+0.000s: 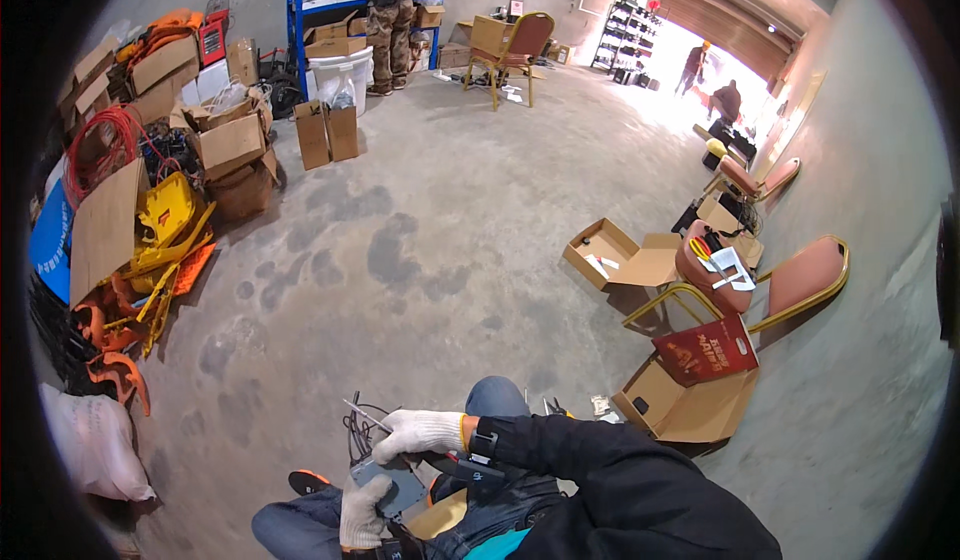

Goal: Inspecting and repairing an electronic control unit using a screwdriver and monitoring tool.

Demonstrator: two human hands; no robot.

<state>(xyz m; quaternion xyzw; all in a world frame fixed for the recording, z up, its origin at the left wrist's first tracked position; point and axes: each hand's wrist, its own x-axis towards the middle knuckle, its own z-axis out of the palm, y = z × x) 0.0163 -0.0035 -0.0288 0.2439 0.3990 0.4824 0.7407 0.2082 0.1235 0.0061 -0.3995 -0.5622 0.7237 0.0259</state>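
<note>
In a white knit glove, my left hand (363, 513) closes on the near left edge of a flat grey box-shaped device (407, 488) over my lap. My right hand (425, 433), gloved alike, is closed just above the device's far side. From its fingers a thin metal shaft (367, 413), like a screwdriver's, points to the far left; its handle is hidden in the glove. Dark cables (357, 436) lie on the floor beyond the device. Whether the shaft's tool touches the device I cannot tell.
An open cardboard box (655, 415) with a red bag (707, 350) stands to my right, beside chairs (812, 278). Cartons and yellow and orange parts (168, 215) are heaped at left. A person (390, 20) stands by the blue shelf (297, 20); two more are near the shutter door (725, 35).
</note>
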